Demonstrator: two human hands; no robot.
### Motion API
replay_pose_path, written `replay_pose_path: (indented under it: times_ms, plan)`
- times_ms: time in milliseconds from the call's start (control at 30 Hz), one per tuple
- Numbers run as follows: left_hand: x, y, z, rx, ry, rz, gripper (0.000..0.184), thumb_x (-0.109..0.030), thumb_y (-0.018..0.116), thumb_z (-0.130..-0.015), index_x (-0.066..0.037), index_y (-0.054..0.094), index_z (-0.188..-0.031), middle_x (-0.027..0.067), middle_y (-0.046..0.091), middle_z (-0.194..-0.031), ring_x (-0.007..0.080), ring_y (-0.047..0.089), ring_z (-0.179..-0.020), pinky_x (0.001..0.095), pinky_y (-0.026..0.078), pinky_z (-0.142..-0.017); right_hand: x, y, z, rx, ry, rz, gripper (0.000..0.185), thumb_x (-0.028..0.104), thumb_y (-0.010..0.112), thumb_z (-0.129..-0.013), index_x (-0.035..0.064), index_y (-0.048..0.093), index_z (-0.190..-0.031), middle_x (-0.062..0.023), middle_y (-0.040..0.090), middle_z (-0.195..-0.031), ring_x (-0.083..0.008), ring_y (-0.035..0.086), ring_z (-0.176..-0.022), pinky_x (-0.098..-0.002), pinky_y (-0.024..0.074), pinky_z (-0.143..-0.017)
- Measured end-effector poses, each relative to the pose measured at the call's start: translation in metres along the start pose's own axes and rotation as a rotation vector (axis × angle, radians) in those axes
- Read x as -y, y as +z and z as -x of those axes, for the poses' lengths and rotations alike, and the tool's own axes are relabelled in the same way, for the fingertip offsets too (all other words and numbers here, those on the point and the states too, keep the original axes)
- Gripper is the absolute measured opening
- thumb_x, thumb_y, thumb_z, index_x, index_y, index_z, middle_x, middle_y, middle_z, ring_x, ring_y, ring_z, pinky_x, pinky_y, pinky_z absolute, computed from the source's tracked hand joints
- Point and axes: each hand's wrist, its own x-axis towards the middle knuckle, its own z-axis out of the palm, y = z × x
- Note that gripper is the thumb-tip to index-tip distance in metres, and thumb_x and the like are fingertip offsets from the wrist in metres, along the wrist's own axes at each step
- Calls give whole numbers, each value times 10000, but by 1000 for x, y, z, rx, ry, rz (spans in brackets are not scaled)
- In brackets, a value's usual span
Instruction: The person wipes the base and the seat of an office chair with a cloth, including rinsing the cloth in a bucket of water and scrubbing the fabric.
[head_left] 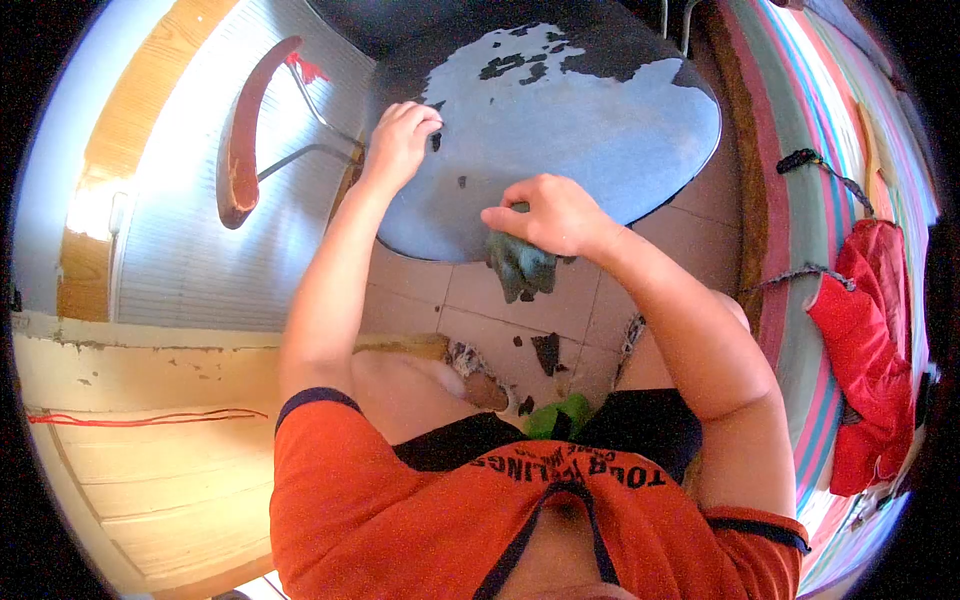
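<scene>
A chair seat (560, 130) shows a pale blue surface with black covering left in patches at its far part. My left hand (403, 145) is over the seat's left side, fingers curled together beside a small dark flake; what they hold, if anything, is hidden. Near the seat's front edge, my right hand (548, 215) is closed on a grey-green cloth (522, 265) that hangs over the edge. Another dark flake (462, 182) lies on the blue surface between my hands.
A brown armrest (243, 140) on metal bars stands at the left. Dark scraps (546, 353) lie on the tiled floor (480, 340). To the right is a striped bed cover (800, 230) with a red garment (865, 350). A cream wooden panel (170, 440) is at lower left.
</scene>
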Motion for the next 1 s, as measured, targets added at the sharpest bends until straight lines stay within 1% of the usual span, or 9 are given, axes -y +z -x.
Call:
replay_pose_path:
  times_ms: [133,267,300,533,600,733,833,900,1000]
  plan:
    - [7,-36,21,14,-128,-300,151,-145,554,-828,-78,658,-915,114,600,-836,304,543,-848,383,432,-769,3,3,2,-1,11,10,386,436,598,-781,59,675,-805,-197,611,-704,-360,598,-707,-395,470,-681]
    - [-7,-40,13,137,-141,-568,298,-335,597,-808,-72,670,-930,131,589,-976,293,522,-954,386,429,-828,3,4,3,-19,-13,21,371,426,599,-780,63,675,-801,-189,610,-695,-359,595,-699,-403,468,-669]
    - [-9,-33,8,-4,-28,-374,344,-339,686,-730,-58,665,-926,143,591,-996,297,496,-1037,364,411,-881,4,4,2,-19,-6,25,367,422,599,-781,63,674,-799,-187,609,-691,-359,594,-694,-406,468,-664]
    - [13,-8,-7,288,-164,13,300,-296,683,-716,-85,656,-928,96,597,-877,267,565,-874,360,458,-777,7,6,7,-5,15,99,400,477,570,-769,95,685,-788,-193,631,-742,-358,616,-748,-431,493,-704]
    - [18,-5,-3,191,89,-115,207,-245,635,-766,-86,639,-898,96,586,-821,278,571,-832,373,468,-713,2,8,7,-42,-22,77,393,469,573,-773,93,684,-782,-189,630,-724,-361,615,-729,-434,493,-694]
    - [16,1,-3,99,143,-215,138,-200,580,-814,-72,614,-853,103,578,-806,296,568,-830,391,466,-696,-1,9,5,-48,-31,68,382,457,577,-778,90,683,-776,-189,626,-711,-364,612,-714,-438,491,-682]
    - [20,3,-9,75,26,-263,161,-208,537,-858,-50,569,-859,122,603,-844,310,580,-849,401,466,-712,-2,11,6,-82,-38,36,378,448,580,-780,84,678,-762,-194,619,-699,-368,609,-709,-441,488,-674]
    - [26,6,-13,-58,-171,-156,126,-174,552,-839,-55,593,-840,140,608,-847,331,580,-822,423,455,-718,0,10,6,-86,-50,12,385,450,581,-779,77,671,-751,-197,616,-702,-369,608,-710,-440,487,-674]
    - [36,7,-14,-263,-206,-180,133,-167,548,-842,-42,591,-847,161,614,-838,344,585,-817,426,455,-712,-3,11,5,-85,-58,-11,392,454,579,-780,73,666,-751,-202,616,-718,-373,605,-723,-441,485,-679]
